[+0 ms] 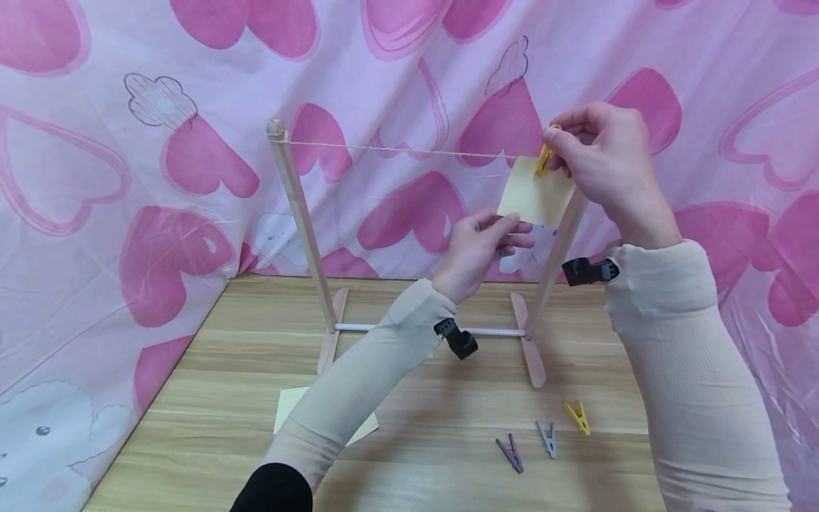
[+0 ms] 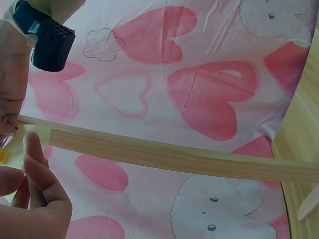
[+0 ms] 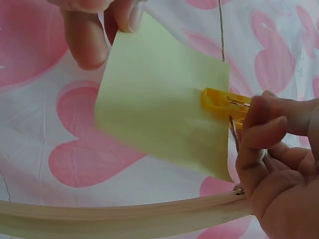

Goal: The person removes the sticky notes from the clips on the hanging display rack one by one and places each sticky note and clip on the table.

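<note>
A pale yellow square of paper (image 1: pixel 534 195) hangs at the right end of a thin string (image 1: pixel 397 149). Across its top edge sits a yellow clothespin (image 3: pixel 217 102), pinched by my right hand (image 1: pixel 608 153) between thumb and fingers. The clothespin's jaws are over the paper beside the string. My left hand (image 1: pixel 483 245) pinches the paper's lower left corner; in the right wrist view its fingertips (image 3: pixel 134 17) show at that corner. Only a small part of the paper (image 2: pixel 40 137) appears in the left wrist view.
The string spans two wooden posts (image 1: pixel 301 220) joined by a white rod (image 1: pixel 493 332). On the table (image 1: pixel 435 427) lie purple (image 1: pixel 510 454), grey (image 1: pixel 548 439) and yellow (image 1: pixel 579 418) clothespins. Another paper (image 1: pixel 288 405) is partly under my left sleeve. A pink heart-patterned curtain (image 1: pixel 409 92) hangs behind.
</note>
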Available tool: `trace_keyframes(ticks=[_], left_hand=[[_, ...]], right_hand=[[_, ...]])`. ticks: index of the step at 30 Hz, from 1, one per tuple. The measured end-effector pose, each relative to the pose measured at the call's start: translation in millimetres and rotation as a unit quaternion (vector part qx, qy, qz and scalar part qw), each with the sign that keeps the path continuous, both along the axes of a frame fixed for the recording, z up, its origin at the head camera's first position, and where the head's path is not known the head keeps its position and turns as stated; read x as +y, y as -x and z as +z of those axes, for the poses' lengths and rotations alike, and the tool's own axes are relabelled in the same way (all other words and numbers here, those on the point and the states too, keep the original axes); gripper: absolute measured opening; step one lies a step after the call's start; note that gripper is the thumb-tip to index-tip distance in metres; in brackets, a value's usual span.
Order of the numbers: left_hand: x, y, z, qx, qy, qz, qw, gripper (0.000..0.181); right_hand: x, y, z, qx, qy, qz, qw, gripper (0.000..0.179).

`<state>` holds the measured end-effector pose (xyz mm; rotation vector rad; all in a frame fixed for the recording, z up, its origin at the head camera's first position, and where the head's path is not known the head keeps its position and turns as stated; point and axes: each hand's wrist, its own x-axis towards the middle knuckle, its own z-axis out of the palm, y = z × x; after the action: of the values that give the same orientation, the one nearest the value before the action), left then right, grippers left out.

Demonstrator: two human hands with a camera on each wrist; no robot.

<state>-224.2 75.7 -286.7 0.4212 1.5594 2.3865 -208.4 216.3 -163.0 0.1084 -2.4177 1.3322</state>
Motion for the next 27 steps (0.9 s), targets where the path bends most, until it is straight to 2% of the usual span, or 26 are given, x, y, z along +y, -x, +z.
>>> trace_keyframes(ticks=[5,12,16,24,27], left_hand=[[-0.9,-1.2,0.4,-0.001,-0.001,0.006,1.0,0.021],[-2.9,-0.8,-0.7,-0.004,-0.002,0.02,0.9998,0.019],[-3.7,-0.3,-0.6,-0.001,-0.001,0.022,0.9998,0.016],[-6.1,-1.0,-1.9,0.002,0.008,0.025,0.9997,0.01],[-8.0,-1.1,-2.9,0.003,0.011,0.022,0.9997,0.009]], right_hand=[[1.2,2.5,-0.9,0.033,0.032,0.001,0.9989,0.017],[-1.3,5.0,-1.4,0.065,0.048,-0.004,0.9967,0.022],[-2.4,5.7,-1.4,0.073,0.061,-0.005,0.9954,0.018],[-4.9,6.6,-2.6,0.103,0.058,-0.016,0.9929,0.018],[-5.3,6.9,-3.0,0.114,0.071,-0.014,0.9909,0.011]])
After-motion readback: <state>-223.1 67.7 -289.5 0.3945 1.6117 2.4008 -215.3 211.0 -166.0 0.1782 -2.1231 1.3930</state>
